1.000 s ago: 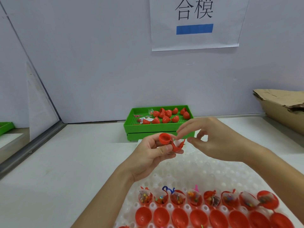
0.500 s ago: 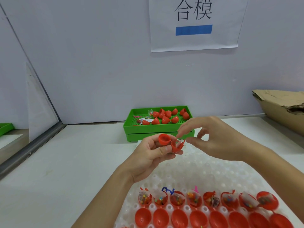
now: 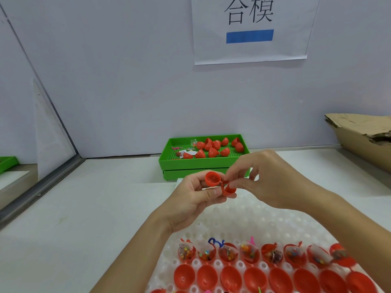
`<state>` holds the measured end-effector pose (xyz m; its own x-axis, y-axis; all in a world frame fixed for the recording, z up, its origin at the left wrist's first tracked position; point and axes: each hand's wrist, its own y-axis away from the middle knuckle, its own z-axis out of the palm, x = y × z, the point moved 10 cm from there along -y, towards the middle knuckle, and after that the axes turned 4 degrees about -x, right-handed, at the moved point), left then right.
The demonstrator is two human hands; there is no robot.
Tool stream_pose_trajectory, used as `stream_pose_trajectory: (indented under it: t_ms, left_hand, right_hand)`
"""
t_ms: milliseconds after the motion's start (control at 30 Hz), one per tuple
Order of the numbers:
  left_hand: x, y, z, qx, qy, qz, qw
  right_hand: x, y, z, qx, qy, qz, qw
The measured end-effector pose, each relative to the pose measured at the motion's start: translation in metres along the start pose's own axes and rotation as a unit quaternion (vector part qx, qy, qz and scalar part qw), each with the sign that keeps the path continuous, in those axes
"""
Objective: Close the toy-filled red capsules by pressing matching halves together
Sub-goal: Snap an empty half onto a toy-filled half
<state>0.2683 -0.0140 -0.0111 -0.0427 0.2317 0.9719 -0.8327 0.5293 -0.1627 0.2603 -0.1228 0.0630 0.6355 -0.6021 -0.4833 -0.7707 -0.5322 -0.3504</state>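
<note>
The open red capsule (image 3: 220,183) is held up in the air above the far end of the white dimpled tray (image 3: 243,210), between both hands. The left hand (image 3: 194,199) grasps it, thumb and fingers curled round the lower half, so that the empty cap half tilts up and to the left on its hinge strip and the filled half faces the other hand. The right hand (image 3: 266,180) pinches at the rim of that filled half with thumb and forefinger, the other fingers loosely raised; it seems to be tucking the contents in or lining up the halves before they are pressed shut, though what it pinches is too small to make out.

At the near end of the white dimpled tray, a row of open capsule halves (image 3: 260,253) sits in the dimples, each holding small bagged toys with coloured bits, and joined to a row of empty halves (image 3: 254,279) just nearer the person. These are judged to be waiting their turn.

Beyond the tray's far end stands a green crate (image 3: 203,166) holding a loose heap of closed red capsules (image 3: 213,148) and a few stray toy packets. Far to the tray's right lies a torn cardboard box (image 3: 364,138).
</note>
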Motion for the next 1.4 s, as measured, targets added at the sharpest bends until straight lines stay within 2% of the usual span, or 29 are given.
stream_pose_trajectory:
  t_ms: [167, 600, 1033, 1400]
  left_hand:
    - [0.002, 0.0, 0.0, 0.003, 0.014, 0.002, 1.0]
    - [0.001, 0.0, -0.001, -0.005, 0.019, 0.007, 1.0]
    - [0.001, 0.0, 0.0, -0.002, 0.024, 0.008, 1.0]
    - [0.001, 0.0, -0.004, 0.019, 0.047, 0.007, 0.999]
  right_hand:
    - [0.003, 0.002, -0.014, 0.018, -0.036, 0.008, 0.999]
    - [0.002, 0.003, -0.013, 0.037, -0.03, 0.01, 0.999]
    - [-0.007, 0.004, -0.012, 0.056, -0.035, -0.022, 0.998]
    - [0.005, 0.004, -0.022, 0.062, -0.021, 0.022, 0.998]
